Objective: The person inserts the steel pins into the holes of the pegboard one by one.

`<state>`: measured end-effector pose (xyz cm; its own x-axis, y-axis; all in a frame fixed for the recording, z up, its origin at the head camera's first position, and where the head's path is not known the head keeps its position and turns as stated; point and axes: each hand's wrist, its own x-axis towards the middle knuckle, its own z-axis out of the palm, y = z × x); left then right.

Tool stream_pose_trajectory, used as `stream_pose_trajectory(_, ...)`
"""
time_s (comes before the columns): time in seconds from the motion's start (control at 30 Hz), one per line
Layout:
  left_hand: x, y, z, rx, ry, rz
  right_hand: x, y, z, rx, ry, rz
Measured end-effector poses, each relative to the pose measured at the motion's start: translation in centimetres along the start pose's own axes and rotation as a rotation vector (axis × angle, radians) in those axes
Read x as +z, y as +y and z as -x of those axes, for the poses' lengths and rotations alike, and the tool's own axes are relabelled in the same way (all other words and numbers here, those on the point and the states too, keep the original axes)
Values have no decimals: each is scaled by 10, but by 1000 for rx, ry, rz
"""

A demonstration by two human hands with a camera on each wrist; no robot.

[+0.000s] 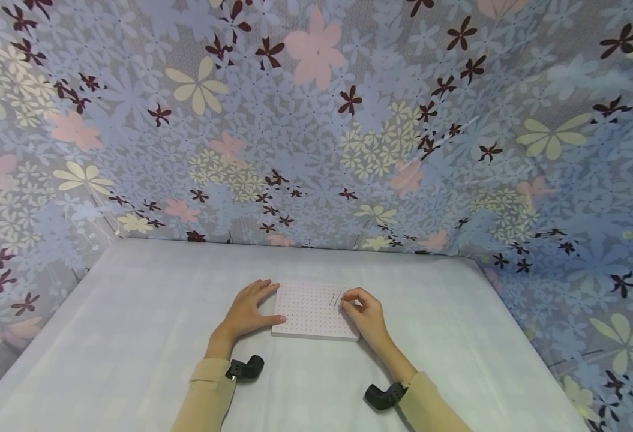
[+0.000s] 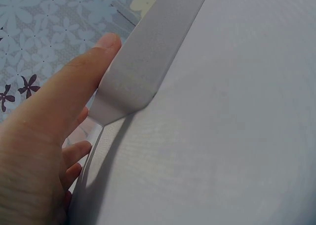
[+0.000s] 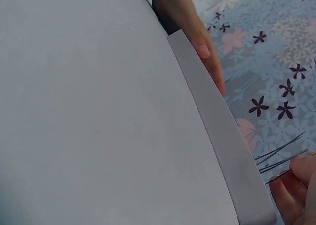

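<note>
Touching one board (image 1: 305, 315) with one left hand (image 1: 251, 311), one white table (image 1: 154, 300) beneath; pinching one pin (image 3: 278, 177) in one right hand (image 1: 368, 316), at least three other pins (image 3: 276, 165) standing beside it; wearing two black devices (image 1: 246, 368) and two sleeves (image 1: 205, 393), one of each behind either hand.

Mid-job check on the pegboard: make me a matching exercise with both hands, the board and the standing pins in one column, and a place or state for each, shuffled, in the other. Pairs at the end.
Column one
1. Left hand
2. Right hand
3. White board with holes
4. Standing pins

Column two
a. Lying on the pale table cover
b. Sticking up from the board, toward its right side
c. Touching the board's left side
d. Pinching a thin pin

Right pairs: 1-c, 2-d, 3-a, 4-b
</note>
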<state>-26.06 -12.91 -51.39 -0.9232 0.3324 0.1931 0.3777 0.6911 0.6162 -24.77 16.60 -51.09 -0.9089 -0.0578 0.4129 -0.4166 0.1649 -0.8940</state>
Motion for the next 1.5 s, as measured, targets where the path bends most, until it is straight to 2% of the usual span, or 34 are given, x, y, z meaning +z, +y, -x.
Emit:
stream_pose_trajectory(0.13, -1, 1, 0, -8, -1, 8, 3, -5, -2, 32, 20, 16)
stream_pose_trajectory(0.37, 0, 1, 0, -9, -6, -1, 5, -29, 0, 41, 26, 30)
stream_pose_trajectory(0.63, 0, 2, 0, -16, -10, 1, 3, -29, 3, 33, 18, 72)
stream_pose_trajectory(0.8, -1, 3, 1, -21, -19, 10, 3, -31, 4, 51, -9, 92)
stream_pose_trajectory(1.03, -2, 4, 1, -17, -15, 8, 4, -34, 2, 24, -41, 104)
stream_pose_trajectory(1.3, -2, 3, 1, -21, -10, 18, 4, -35, 2, 48, -84, 114)
stream_pose_trajectory(1.5, -1, 3, 0, -16, -10, 9, 4, -21, 3, -12, -83, 140)
